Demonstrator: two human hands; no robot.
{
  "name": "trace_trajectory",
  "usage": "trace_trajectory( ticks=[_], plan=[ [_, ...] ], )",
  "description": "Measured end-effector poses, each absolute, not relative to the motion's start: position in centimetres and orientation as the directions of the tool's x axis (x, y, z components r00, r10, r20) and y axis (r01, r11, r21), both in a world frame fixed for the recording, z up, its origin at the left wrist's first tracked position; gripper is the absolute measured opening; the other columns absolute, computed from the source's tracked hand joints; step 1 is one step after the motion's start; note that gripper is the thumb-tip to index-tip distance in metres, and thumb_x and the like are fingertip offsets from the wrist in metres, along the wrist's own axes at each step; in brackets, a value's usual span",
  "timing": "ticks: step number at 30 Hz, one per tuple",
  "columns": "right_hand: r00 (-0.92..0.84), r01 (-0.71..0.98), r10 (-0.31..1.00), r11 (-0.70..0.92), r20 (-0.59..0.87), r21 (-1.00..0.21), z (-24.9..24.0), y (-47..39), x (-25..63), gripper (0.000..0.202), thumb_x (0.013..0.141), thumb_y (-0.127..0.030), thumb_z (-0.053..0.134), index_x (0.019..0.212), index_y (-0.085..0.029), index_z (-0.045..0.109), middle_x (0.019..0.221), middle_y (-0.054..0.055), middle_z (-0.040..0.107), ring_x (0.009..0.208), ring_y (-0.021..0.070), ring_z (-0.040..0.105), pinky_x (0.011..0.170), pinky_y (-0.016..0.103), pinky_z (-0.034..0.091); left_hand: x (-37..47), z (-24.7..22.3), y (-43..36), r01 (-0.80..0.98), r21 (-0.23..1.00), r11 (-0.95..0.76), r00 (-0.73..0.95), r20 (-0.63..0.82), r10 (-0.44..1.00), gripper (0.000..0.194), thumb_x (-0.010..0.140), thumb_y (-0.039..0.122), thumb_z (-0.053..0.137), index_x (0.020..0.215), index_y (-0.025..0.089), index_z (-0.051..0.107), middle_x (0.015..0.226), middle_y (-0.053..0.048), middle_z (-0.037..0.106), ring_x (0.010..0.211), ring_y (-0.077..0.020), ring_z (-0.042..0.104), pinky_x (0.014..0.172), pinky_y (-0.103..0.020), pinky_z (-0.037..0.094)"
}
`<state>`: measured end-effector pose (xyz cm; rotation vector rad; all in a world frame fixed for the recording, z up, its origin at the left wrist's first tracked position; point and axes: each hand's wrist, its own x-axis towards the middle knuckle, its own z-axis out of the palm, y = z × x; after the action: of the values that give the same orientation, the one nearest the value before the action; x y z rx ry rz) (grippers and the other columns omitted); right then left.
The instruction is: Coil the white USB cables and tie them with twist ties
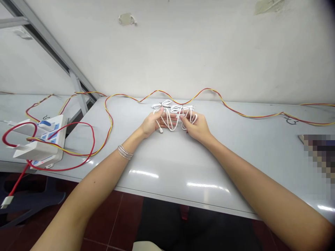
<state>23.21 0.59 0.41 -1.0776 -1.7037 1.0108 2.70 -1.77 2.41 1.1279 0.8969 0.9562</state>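
A loosely looped white USB cable stretches between my two hands above the grey table. My left hand holds one side of it under the thumb, and a plug end hangs just below those fingers. My right hand pinches the other loops between thumb and fingers. Just behind my hands lie two coiled white cables, a smaller bundle on the left and a larger one on the right, each with a dark tie. Part of the larger bundle is hidden by my right hand.
On the left, a white power strip carries a white adapter and a red cable. Twisted red and yellow wires run along the back of the grey table by the wall. A pixelated object lies far right.
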Motion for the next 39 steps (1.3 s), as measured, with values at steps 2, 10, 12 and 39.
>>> trace_trajectory(
  ticks=[2, 10, 12, 39],
  plan=[
    [-0.272, 0.241, 0.932, 0.305, 0.238, -0.921, 0.5, 0.6, 23.2, 0.037, 0.088, -0.048, 0.063, 0.107, -0.018, 0.073, 0.062, 0.000, 0.055, 0.052, 0.0142, 0.048, 0.051, 0.030, 0.042, 2.9, 2.3, -1.9, -0.136, 0.983, 0.121, 0.303, -0.075, 0.950, 0.067, 0.078, 0.073, 0.065, 0.097, 0.010, 0.076, 0.107, -0.020, 0.077, 0.090, -0.0297, 0.076, 0.089, -0.044, 0.058],
    [-0.306, 0.268, 0.908, 0.370, 0.285, -0.890, 0.8, 0.4, 23.2, 0.037, 0.088, -0.049, 0.062, 0.104, -0.016, 0.072, 0.065, 0.000, 0.059, 0.059, 0.0151, 0.051, 0.063, 0.031, 0.043, 3.4, 2.7, -2.7, 0.113, 0.993, -0.027, 0.283, -0.006, 0.959, 0.050, 0.072, 0.044, 0.084, 0.109, 0.013, 0.074, 0.089, -0.012, 0.078, 0.077, -0.0216, 0.074, 0.051, -0.023, 0.049],
    [-0.313, 0.272, 0.904, 0.380, 0.292, -0.884, 0.8, 0.3, 23.2, 0.037, 0.088, -0.049, 0.061, 0.103, -0.016, 0.072, 0.065, 0.001, 0.060, 0.061, 0.0155, 0.052, 0.065, 0.031, 0.044, 3.4, 2.7, -2.7, 0.122, 0.992, -0.014, 0.281, -0.021, 0.959, 0.051, 0.070, 0.042, 0.086, 0.110, 0.012, 0.074, 0.090, -0.012, 0.078, 0.075, -0.0213, 0.073, 0.047, -0.021, 0.045],
    [-0.351, 0.196, 0.894, 0.361, 0.279, -0.912, 0.7, 0.3, 23.2, 0.043, 0.090, -0.054, 0.061, 0.105, -0.016, 0.072, 0.063, -0.001, 0.054, 0.054, 0.0123, 0.045, 0.055, 0.028, 0.037, 3.4, 2.1, -2.4, 0.115, 0.988, -0.107, 0.178, 0.085, 0.980, 0.037, 0.084, 0.044, 0.073, 0.104, 0.013, 0.075, 0.079, -0.008, 0.074, 0.068, -0.0156, 0.063, 0.064, -0.029, 0.048]
  ],
)
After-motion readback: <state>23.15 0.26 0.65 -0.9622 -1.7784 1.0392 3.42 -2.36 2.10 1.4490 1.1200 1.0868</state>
